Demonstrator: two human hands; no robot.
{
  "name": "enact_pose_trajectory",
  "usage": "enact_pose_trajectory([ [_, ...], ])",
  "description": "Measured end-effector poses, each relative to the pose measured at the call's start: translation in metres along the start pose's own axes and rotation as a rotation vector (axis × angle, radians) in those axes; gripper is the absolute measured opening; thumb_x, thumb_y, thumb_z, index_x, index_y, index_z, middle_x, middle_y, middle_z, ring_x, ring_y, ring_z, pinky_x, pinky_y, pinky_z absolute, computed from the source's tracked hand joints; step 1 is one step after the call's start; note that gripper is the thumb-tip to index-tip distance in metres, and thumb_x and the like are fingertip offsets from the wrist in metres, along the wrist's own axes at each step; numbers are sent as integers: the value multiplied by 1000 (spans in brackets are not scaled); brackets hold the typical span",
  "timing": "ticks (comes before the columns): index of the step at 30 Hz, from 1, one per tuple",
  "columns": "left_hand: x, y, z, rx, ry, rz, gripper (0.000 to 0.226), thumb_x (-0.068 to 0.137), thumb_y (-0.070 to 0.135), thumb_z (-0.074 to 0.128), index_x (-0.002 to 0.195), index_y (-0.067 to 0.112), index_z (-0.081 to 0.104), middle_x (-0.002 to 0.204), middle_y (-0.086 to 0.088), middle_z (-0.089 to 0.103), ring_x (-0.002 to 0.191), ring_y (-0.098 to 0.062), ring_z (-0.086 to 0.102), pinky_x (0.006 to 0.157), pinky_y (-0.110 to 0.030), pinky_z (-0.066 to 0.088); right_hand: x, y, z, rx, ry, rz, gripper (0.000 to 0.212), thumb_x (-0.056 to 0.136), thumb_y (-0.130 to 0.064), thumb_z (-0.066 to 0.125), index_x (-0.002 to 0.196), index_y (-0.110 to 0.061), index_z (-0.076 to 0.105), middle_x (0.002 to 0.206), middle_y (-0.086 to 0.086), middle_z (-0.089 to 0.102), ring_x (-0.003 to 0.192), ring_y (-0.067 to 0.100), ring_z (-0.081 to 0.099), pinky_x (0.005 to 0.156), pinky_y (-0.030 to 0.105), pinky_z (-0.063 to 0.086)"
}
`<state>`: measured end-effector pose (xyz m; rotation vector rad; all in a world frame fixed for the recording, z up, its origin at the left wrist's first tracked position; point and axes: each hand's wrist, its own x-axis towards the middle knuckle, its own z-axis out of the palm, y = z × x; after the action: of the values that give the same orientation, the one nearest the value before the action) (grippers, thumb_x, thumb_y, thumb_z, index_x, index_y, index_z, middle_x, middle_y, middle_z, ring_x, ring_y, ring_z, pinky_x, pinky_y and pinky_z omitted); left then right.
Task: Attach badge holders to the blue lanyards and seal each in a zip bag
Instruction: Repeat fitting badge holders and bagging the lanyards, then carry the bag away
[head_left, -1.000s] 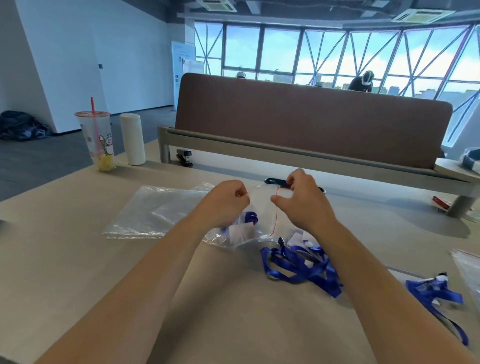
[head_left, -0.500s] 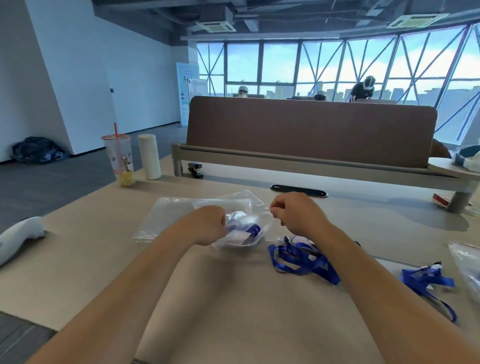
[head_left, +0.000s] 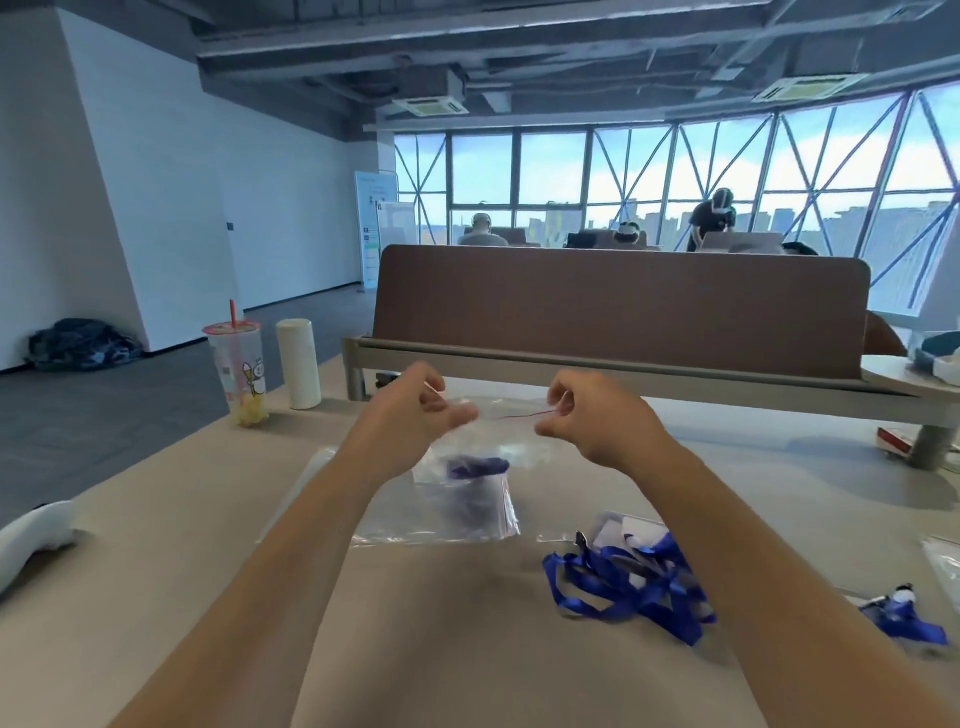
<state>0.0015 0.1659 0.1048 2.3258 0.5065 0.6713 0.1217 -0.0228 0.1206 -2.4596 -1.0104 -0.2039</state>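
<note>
The zip bag (head_left: 511, 441) is up off the table (head_left: 467, 665), hanging in front of the person with its red zip strip (head_left: 519, 417) stretched level along the top. Bunched low inside it sits 1 blue lanyard (head_left: 478, 466); whether a badge holder is clipped to it is too blurred to tell. The left hand (head_left: 410, 415) pinches the left end of the strip between thumb and fingers, and the right hand (head_left: 597, 421) pinches the right end, so both are grasping the bag.

This looks like the sealing step. The call now is to run the fingers along the strip and press it closed end to end, then check no gap is left before setting the bag down.

Compared with 0.5 s ago, the bag was low by the table with the 2 hands close together over it; now it is raised and the hands have spread apart to the strip's ends.

Under the lifted bag lie spare bags (head_left: 415, 514) flat on the table. To the right waits a tangled pile of lanyards (head_left: 628, 587), with another lanyard (head_left: 904, 613) further right. A drink cup (head_left: 241, 374) stands at the far left edge.
</note>
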Motion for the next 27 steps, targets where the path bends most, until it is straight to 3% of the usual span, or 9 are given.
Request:
enact_pose_trajectory([
  [2,1,-3,5,42,-49,18,29,86,35,74,104,22,55,94,10,63,88,-11,61,72,-24,49,3,4,7,-51,34,10,12,91,-35,65,96,-25,59,99,0,66,84,17,60,74,30,49],
  [5,5,-12,14,75,-46,78,3,92,10,65,95,10,64,87,-3,68,85,-26,65,70,-28,52,7,11,20,-100,48,58,11,92,-37,63,92,-26,63,94,-1,67,81,16,59,71,28,44],
  [7,7,-18,19,-34,-78,88,15,92,-4,54,89,4,66,85,-12,70,83,-32,67,66,-35,56,8,16,24,-156,56,78,17,92,-40,63,95,-24,68,93,0,67,82,17,57,74,30,44],
  [9,8,-21,23,-38,-66,93,18,92,-3,54,85,7,68,83,-9,70,80,-26,67,58,-28,53,8,18,26,-200,56,80,21,92,-41,63,98,-22,70,94,1,67,85,18,57,79,32,47],
  [13,5,-22,32,30,-32,148,10,93,10,63,89,12,72,82,4,69,72,-5,61,59,-9,42,8,14,32,-88,17,-11,26,90,-37,67,112,-25,66,111,-3,67,97,18,59,89,35,49],
  [18,0,-26,38,-42,-77,143,20,89,4,62,78,19,69,69,6,67,62,-13,64,62,-24,55,4,-1,45,128,-48,-146,17,90,-28,68,106,-24,66,104,-9,66,92,11,61,78,24,47],
  [21,-4,-28,42,-71,-39,121,8,88,5,66,84,11,67,71,3,68,56,-10,63,62,-21,54,5,-3,54,165,-90,-156,2,91,-25,66,93,-25,67,91,-9,68,84,9,62,74,26,50],
  [27,-2,-26,43,-265,-3,-77,3,91,5,65,90,3,66,76,-9,72,61,-12,71,63,-19,56,7,5,56,147,-61,-108,5,96,-24,60,94,-24,65,92,-6,67,82,11,60,63,20,40],
])
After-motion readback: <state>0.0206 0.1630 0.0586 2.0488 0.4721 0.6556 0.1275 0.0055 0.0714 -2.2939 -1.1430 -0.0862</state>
